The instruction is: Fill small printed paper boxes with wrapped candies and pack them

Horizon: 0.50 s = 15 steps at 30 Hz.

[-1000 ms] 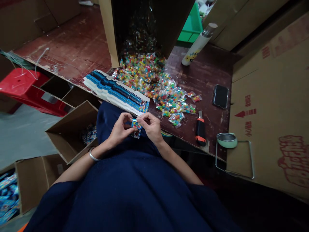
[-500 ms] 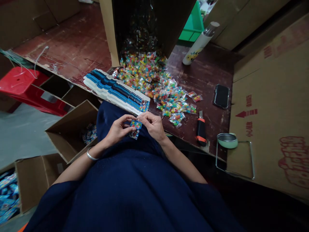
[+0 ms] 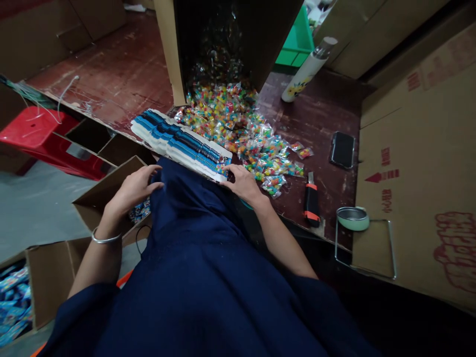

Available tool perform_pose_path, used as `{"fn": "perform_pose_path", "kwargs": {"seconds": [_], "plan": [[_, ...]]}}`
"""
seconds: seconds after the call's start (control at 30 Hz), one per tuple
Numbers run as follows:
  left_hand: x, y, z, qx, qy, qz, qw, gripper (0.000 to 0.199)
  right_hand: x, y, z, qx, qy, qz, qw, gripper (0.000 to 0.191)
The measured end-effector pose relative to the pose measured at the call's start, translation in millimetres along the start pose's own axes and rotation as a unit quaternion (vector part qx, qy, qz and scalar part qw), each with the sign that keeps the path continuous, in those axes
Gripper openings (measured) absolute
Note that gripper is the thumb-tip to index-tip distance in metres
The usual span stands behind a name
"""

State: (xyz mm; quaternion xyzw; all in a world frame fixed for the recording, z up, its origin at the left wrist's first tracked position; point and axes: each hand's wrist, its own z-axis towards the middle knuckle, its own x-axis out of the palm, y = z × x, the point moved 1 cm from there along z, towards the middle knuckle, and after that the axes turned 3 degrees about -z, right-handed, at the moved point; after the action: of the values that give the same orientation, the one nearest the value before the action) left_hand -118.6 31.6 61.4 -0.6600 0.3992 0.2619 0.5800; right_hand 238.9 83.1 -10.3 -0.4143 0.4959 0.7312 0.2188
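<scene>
My left hand [image 3: 136,188] is over the open cardboard box [image 3: 100,198] at the table's edge, thumb and fingers apart, holding nothing. Blue printed packets [image 3: 140,210] show inside that box below the hand. My right hand [image 3: 247,187] is at the near right end of a long overlapping row of flat blue-and-white packets [image 3: 178,141]. Its thumb and forefinger are spread at the corner of the front packet, fingertips touching or very close to it. Just beyond lies a heap of small clear bags of colourful candy [image 3: 223,116].
The candy spills from a tipped carton [image 3: 169,49]. To the right are a box cutter [image 3: 311,201], a phone [image 3: 342,149], a white bottle [image 3: 307,74] and a green cup [image 3: 352,219] on a wire holder. A red stool [image 3: 33,129] and another box of blue packets [image 3: 48,287] are at left.
The blue packet held between both hands has left them. My left hand has moved left over the box and opened; my right hand has shifted slightly to the row's end.
</scene>
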Motion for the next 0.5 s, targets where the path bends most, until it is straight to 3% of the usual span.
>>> {"fn": "perform_pose_path", "kwargs": {"seconds": [0.13,0.17,0.23,0.3,0.4,0.43,0.5], "plan": [[36.4,-19,9,0.050,0.010,-0.236,0.970,0.033,-3,-4,-5,-0.027,-0.019,0.084,0.996,0.004],[46.8,-26,12,0.052,0.024,-0.295,0.954,0.031,-5,-3,-8,-0.029,-0.051,0.101,0.993,0.006],[67.9,-42,14,0.037,0.071,-0.415,0.906,0.033,-10,3,-16,-0.023,-0.149,0.107,0.983,0.014],[87.5,-56,15,-0.003,0.109,-0.543,0.832,0.039,-12,17,-27,-0.030,-0.223,0.092,0.970,0.013],[108.1,-72,15,-0.047,0.135,-0.681,0.718,0.049,-8,44,-44,-0.102,-0.183,0.100,0.973,0.009],[111.4,-74,15,-0.050,0.140,-0.704,0.695,0.052,-5,53,-49,-0.130,-0.150,0.111,0.974,0.009],[112.6,-77,14,-0.047,0.141,-0.722,0.676,0.059,1,68,-55,-0.174,-0.096,0.131,0.971,0.012]]}}
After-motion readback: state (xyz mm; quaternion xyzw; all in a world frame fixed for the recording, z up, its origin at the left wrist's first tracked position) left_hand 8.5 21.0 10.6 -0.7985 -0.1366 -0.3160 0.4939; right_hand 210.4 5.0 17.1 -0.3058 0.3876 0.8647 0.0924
